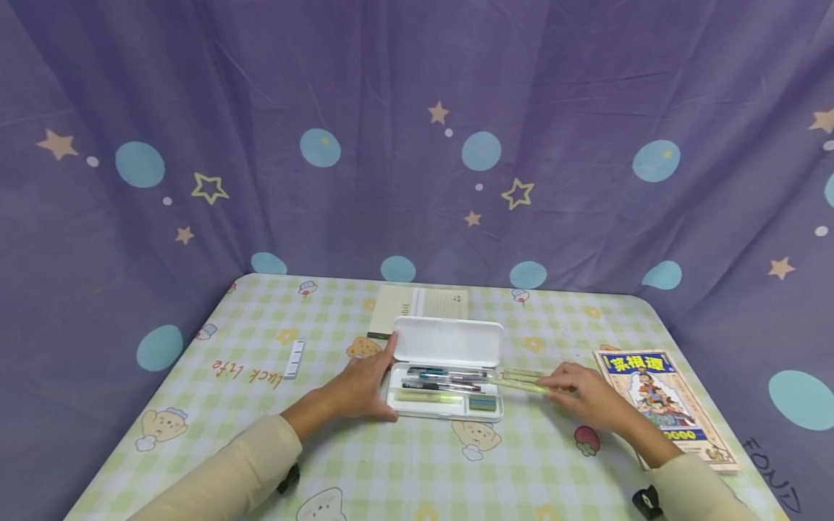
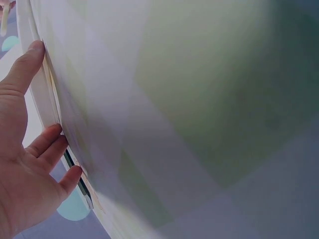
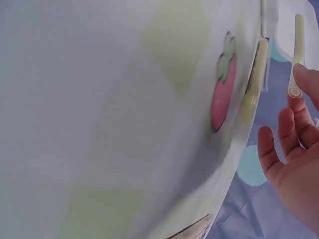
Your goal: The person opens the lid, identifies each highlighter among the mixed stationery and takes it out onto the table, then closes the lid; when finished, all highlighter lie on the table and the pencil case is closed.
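An open white pencil case [image 1: 448, 342] lies mid-table, its lid raised at the back. Several pens [image 1: 443, 387] and a small dark green block [image 1: 483, 403] lie inside. My left hand [image 1: 357, 383] rests against the case's left end, thumb at the front corner, index finger by the lid; in the left wrist view its spread fingers [image 2: 52, 144] touch the case's edge. To the right of the case, my right hand [image 1: 586, 396] pinches a pale yellow pen [image 3: 298, 45] between thumb and index finger. Another yellowish pen [image 3: 256, 69] lies on the table beside it.
Behind the case lies a cream notebook [image 1: 391, 304]. A small white and blue strip [image 1: 295, 359] sits to the left. An illustrated book [image 1: 664, 405] lies at the right, partly under my right forearm. A purple curtain [image 1: 417, 87] hangs behind the checked tablecloth [image 1: 365, 463].
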`<move>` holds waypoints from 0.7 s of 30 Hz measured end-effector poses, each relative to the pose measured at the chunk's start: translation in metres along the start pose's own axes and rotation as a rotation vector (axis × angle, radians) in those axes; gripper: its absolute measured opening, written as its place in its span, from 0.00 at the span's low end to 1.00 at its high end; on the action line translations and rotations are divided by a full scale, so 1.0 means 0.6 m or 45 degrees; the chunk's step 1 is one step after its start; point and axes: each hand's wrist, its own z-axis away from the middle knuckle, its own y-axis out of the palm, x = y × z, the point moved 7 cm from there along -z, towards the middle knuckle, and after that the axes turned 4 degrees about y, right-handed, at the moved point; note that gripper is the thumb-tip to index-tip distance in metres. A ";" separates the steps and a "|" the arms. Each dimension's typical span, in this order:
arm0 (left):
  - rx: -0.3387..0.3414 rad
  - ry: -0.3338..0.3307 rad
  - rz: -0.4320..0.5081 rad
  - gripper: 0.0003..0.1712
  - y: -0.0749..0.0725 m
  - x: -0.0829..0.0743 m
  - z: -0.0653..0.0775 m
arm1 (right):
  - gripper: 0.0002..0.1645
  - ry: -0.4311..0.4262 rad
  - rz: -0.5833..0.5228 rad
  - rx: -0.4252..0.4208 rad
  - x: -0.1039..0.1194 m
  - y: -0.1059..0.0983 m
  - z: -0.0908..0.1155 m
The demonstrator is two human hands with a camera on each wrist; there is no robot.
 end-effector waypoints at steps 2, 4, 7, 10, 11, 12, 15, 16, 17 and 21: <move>-0.001 0.001 -0.002 0.87 0.000 0.000 0.000 | 0.15 0.016 0.000 0.010 -0.005 -0.001 0.006; -0.002 0.001 -0.003 0.87 -0.001 -0.001 0.000 | 0.15 0.025 0.008 0.015 -0.011 -0.002 0.011; -0.001 0.000 -0.002 0.87 -0.001 -0.002 0.000 | 0.14 0.033 0.019 0.017 -0.019 -0.004 0.018; 0.002 0.004 -0.001 0.87 -0.001 -0.002 0.000 | 0.14 0.052 0.030 0.026 -0.027 -0.004 0.025; 0.002 0.006 -0.002 0.87 -0.001 -0.003 0.000 | 0.14 0.063 0.031 0.029 -0.029 -0.004 0.028; 0.003 0.007 -0.004 0.87 -0.001 -0.003 0.000 | 0.14 0.073 0.034 0.036 -0.032 -0.004 0.030; 0.004 0.009 -0.012 0.87 -0.001 -0.003 0.000 | 0.14 0.097 0.038 0.044 -0.038 -0.005 0.034; 0.004 0.007 -0.014 0.87 -0.001 -0.003 0.000 | 0.14 0.103 0.038 0.044 -0.040 -0.005 0.035; 0.004 0.005 -0.017 0.87 -0.001 -0.003 0.000 | 0.15 0.108 0.039 0.048 -0.041 -0.005 0.036; 0.007 -0.006 -0.016 0.87 -0.001 -0.003 0.000 | 0.14 0.127 0.032 0.042 -0.044 -0.007 0.038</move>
